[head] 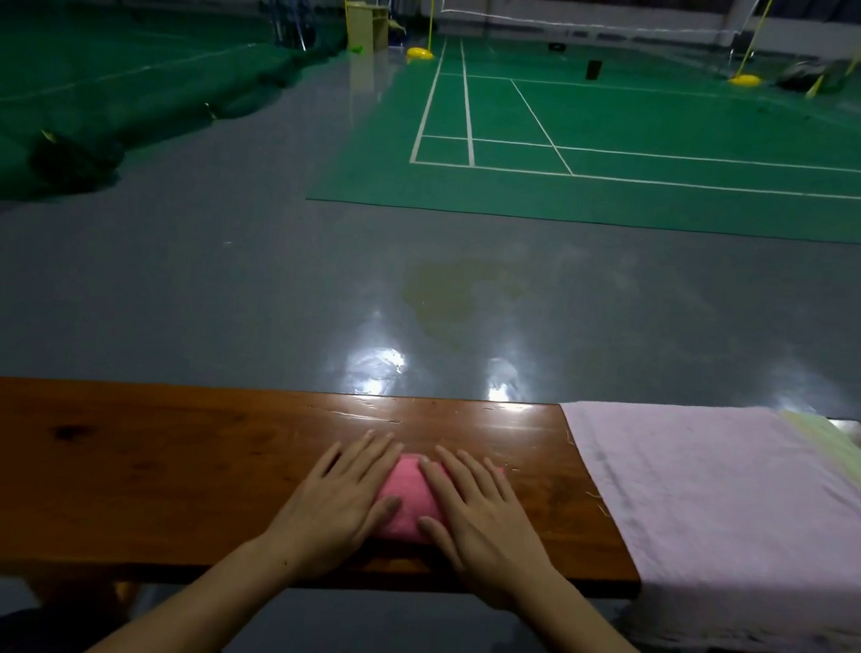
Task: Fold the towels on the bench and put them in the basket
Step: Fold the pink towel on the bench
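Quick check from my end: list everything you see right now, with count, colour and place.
bench: one, brown wood, across the foreground
pink towel: one, folded small, bench middle, under both hands
lilac towel: one, spread flat, bench right end, draping over the front edge
pale green towel: one, under the lilac towel, far right
court: green with white lines, beyond the grey floor
basket: not in view
left hand: flat on the pink towel
right hand: flat on the pink towel

Glossy grey floor (215, 283), green badminton court (691, 130), dim light
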The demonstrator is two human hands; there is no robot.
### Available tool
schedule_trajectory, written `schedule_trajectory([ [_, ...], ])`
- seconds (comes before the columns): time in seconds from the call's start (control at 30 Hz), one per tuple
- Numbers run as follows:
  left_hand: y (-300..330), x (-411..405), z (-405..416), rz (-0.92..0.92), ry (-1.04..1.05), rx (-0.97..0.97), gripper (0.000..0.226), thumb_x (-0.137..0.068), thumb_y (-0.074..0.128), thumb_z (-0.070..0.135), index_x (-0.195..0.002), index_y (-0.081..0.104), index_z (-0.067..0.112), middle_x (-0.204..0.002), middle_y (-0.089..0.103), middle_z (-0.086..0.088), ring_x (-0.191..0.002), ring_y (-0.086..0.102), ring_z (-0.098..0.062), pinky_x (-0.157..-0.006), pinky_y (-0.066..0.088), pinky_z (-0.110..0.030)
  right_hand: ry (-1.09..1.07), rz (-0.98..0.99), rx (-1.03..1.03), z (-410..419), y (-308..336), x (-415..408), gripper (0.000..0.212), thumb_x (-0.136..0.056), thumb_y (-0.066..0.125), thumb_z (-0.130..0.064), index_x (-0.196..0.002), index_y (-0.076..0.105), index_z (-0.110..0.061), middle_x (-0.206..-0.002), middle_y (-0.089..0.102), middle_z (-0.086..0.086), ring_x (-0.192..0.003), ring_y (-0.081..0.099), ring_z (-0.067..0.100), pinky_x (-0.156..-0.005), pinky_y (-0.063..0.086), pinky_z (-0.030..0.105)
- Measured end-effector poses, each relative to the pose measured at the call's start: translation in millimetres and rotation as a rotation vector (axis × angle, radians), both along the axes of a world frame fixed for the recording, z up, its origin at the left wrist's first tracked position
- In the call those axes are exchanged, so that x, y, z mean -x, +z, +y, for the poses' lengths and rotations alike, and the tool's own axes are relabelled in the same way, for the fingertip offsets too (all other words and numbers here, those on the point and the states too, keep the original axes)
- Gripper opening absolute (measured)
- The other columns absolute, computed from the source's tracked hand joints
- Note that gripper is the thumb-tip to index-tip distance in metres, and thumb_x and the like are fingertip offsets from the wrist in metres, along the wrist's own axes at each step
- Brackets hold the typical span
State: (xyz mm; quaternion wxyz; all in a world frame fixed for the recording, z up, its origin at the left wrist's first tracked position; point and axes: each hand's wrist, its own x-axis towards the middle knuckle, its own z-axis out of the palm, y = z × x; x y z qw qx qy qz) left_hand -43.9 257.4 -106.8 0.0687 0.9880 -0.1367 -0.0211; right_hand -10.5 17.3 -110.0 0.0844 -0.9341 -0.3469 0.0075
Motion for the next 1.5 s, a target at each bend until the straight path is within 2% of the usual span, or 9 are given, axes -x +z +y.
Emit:
schedule_trajectory([
  [0.17,1.3,-2.6,7.9,-0.001,0.034,-0.024,0.098,-0.087,-0.022,0.082,-0.166,-0.003,0.027,-0.171,-0.013,0.008,-0.158,-0.018,-0.013,-0.129,-0.007,-0.04,-0.026,0.042,0.02,-7.0,2.1,-3.6,0.075,-0.105,0.011,-0.071,-0.167,0.006,-0.028,-0.174,0.013,0.001,-0.159,0.012,0.022,-0.131,0.004,0.041],
  [0.37,5.2,-15.6,19.5,-0.05,0.216,-0.023,0.09,-0.096,0.002,0.08,-0.164,0.026,0.026,-0.17,0.027,0.003,-0.159,0.019,-0.016,-0.128,0.019,-0.041,-0.125,0.041,0.017,-3.9,17.6,-0.4,0.057,-0.11,0.019,-0.055,-0.156,0.037,-0.027,-0.149,0.049,0.003,-0.127,0.047,0.024,-0.107,0.044,0.039],
  [0.5,11.1,-24.0,14.9,-0.197,0.35,0.029,0.068,-0.095,0.029,0.079,-0.137,0.057,0.034,-0.135,0.063,0.01,-0.123,0.056,-0.014,-0.096,0.049,-0.035,-0.204,0.071,-0.007,4.5,22.6,-3.9,0.044,-0.105,0.035,-0.057,-0.133,0.053,-0.027,-0.125,0.057,-0.001,-0.108,0.055,0.018,-0.088,0.055,0.037],
  [0.67,20.1,-31.0,4.0,-0.146,0.535,0.24,0.057,-0.088,0.054,0.078,-0.122,0.061,0.033,-0.119,0.063,0.01,-0.11,0.059,-0.015,-0.085,0.054,-0.036,-0.247,0.096,-0.036,11.9,20.2,-8.2,0.046,-0.097,0.04,-0.07,-0.104,0.056,-0.028,-0.103,0.068,-0.003,-0.09,0.067,0.023,-0.081,0.058,0.043],
  [0.83,30.1,-33.6,-10.1,0.018,0.607,0.515,0.046,-0.08,0.07,0.075,-0.105,0.054,0.04,-0.101,0.063,0.02,-0.097,0.064,-0.008,-0.085,0.057,-0.037,-0.224,0.067,-0.077,17.4,15.8,-6.5,0.053,-0.095,0.037,-0.074,-0.102,0.06,-0.027,-0.097,0.073,-0.002,-0.084,0.069,0.022,-0.078,0.058,0.041],
  [1.07,39.7,-38.8,-15.2,0.164,0.54,0.906,0.014,-0.088,0.084,0.027,-0.088,0.069,0.028,-0.084,0.072,0.014,-0.071,0.065,0.005,-0.059,0.047,-0.011,-0.237,0.092,-0.151,16.0,15.0,-5.8,0.048,-0.093,0.039,-0.073,-0.097,0.058,-0.028,-0.092,0.072,-0.006,-0.079,0.069,0.015,-0.075,0.059,0.041],
  [1.2,44.7,-37.4,-17.3,0.205,0.528,1.083,0.018,-0.092,0.079,0.017,-0.105,0.066,0.015,-0.104,0.071,-0.005,-0.093,0.068,-0.015,-0.067,0.052,-0.015,-0.257,0.171,-0.278,13.4,17.0,-6.9,0.036,-0.092,0.054,-0.064,-0.091,0.061,-0.029,-0.089,0.067,-0.009,-0.078,0.063,0.008,-0.073,0.06,0.037],
  [1.3,46.5,-34.2,-19.1,0.239,0.552,1.231,0.026,-0.095,0.075,0.015,-0.117,0.062,0.011,-0.113,0.07,-0.01,-0.105,0.07,-0.023,-0.075,0.059,-0.028,-0.273,0.265,-0.459,13.9,19.4,-7.3,0.028,-0.092,0.068,-0.053,-0.101,0.061,-0.027,-0.099,0.064,-0.012,-0.087,0.063,0.005,-0.079,0.06,0.031],
  [1.5,52.9,-38.3,-11.1,0.165,0.591,1.339,0.022,-0.096,0.073,0.018,-0.114,0.062,0.014,-0.111,0.072,-0.011,-0.092,0.072,-0.023,-0.052,0.054,-0.029,-0.294,0.692,-0.96,26.5,37.4,3.5,0.08,-0.088,0.077,-0.058,-0.149,0.034,-0.032,-0.137,0.059,-0.012,-0.116,0.065,0.001,-0.094,0.059,0.027],
])
